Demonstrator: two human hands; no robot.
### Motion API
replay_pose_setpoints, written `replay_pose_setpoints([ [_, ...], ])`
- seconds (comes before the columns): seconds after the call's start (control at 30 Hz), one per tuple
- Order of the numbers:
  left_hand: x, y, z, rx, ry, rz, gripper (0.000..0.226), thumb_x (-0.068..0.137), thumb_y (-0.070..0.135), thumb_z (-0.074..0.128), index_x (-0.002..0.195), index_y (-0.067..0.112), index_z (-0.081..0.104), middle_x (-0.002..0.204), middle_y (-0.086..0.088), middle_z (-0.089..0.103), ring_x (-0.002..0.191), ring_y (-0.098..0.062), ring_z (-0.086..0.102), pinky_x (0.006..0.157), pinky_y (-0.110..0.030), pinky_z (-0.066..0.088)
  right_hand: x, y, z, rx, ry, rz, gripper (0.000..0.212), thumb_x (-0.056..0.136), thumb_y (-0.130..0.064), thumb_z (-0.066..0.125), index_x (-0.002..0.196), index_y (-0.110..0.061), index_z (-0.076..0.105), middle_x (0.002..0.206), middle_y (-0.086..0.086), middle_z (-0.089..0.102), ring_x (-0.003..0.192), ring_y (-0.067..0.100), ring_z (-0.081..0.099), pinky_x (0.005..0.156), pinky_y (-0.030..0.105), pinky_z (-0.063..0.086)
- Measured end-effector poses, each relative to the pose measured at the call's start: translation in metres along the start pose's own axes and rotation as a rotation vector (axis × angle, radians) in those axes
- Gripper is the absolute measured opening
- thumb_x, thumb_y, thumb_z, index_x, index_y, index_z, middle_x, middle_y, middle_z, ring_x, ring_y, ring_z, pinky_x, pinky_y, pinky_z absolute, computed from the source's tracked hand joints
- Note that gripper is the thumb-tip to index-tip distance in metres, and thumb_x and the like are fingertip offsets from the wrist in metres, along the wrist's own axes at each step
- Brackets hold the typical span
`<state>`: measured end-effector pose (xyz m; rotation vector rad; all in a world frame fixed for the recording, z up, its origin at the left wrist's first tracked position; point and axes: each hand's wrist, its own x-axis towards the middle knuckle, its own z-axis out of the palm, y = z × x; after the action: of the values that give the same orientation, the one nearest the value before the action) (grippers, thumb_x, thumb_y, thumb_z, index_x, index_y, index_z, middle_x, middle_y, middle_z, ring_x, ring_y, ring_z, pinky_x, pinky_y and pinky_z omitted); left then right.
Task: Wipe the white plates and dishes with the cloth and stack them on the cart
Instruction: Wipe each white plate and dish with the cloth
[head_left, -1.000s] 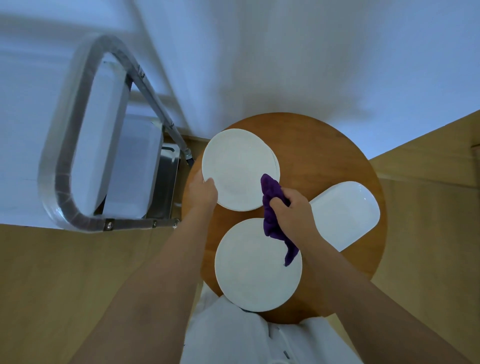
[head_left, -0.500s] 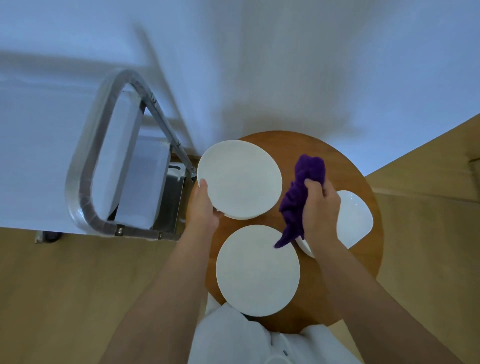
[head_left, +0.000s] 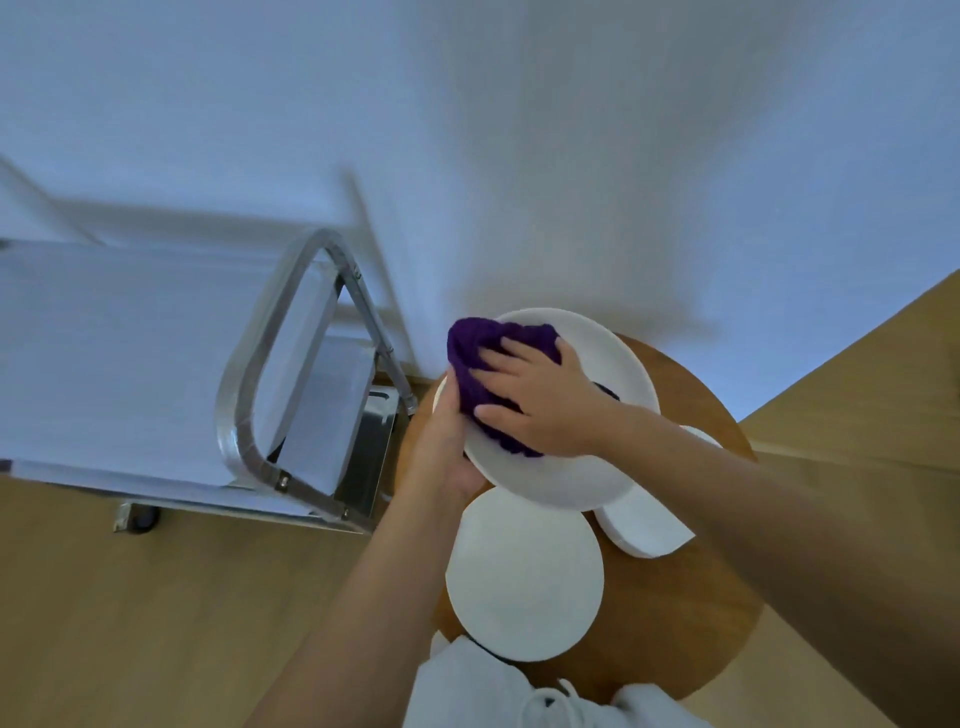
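Observation:
A round white plate (head_left: 618, 395) is lifted and tilted above the round wooden table (head_left: 691, 623). My left hand (head_left: 447, 452) grips its left rim from below. My right hand (head_left: 540, 405) lies flat on a purple cloth (head_left: 475, 358), pressing it onto the plate's face with fingers spread. A second round white plate (head_left: 524, 577) lies flat on the table nearer to me. An oblong white dish (head_left: 644, 525) sits to its right, partly hidden under the lifted plate and my right forearm.
A steel cart (head_left: 291, 395) with a tubular handle and a flat top shelf stands left of the table against the white wall. Wooden floor surrounds both. My white garment shows at the bottom edge.
My left hand has lifted the far plate off the table and tilted it. My right hand has moved the cloth left from beside the oblong dish onto the plate's face.

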<state>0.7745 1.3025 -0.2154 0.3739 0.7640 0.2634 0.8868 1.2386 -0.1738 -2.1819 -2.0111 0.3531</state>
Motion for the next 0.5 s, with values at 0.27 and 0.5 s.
replay_pose_setpoints([
  [0.27, -0.03, 0.003, 0.007, 0.017, -0.033, -0.042, 0.079, 0.077, 0.08, 0.041, 0.133, 0.026, 0.056, 0.128, -0.017, 0.062, 0.114, -0.041, 0.06, 0.075, -0.055, 0.055, -0.012, 0.014, 0.003, -0.307, 0.002, -0.301, 0.054, 0.096, -0.051, 0.029, 0.145, -0.029, 0.032, 0.155, 0.0, 0.023, 0.145, 0.027, 0.007, 0.113, 0.054, -0.003],
  [0.5, -0.042, 0.005, 0.01, 0.044, -0.151, 0.108, 0.06, 0.095, 0.056, 0.036, 0.142, 0.018, 0.045, 0.132, -0.016, 0.059, 0.116, -0.033, 0.061, 0.085, -0.045, 0.056, -0.015, 0.028, -0.009, -0.352, 0.179, -0.149, 0.057, 0.091, -0.049, 0.031, 0.137, -0.021, 0.048, 0.144, 0.009, 0.044, 0.134, 0.036, 0.036, 0.106, 0.062, 0.022],
])
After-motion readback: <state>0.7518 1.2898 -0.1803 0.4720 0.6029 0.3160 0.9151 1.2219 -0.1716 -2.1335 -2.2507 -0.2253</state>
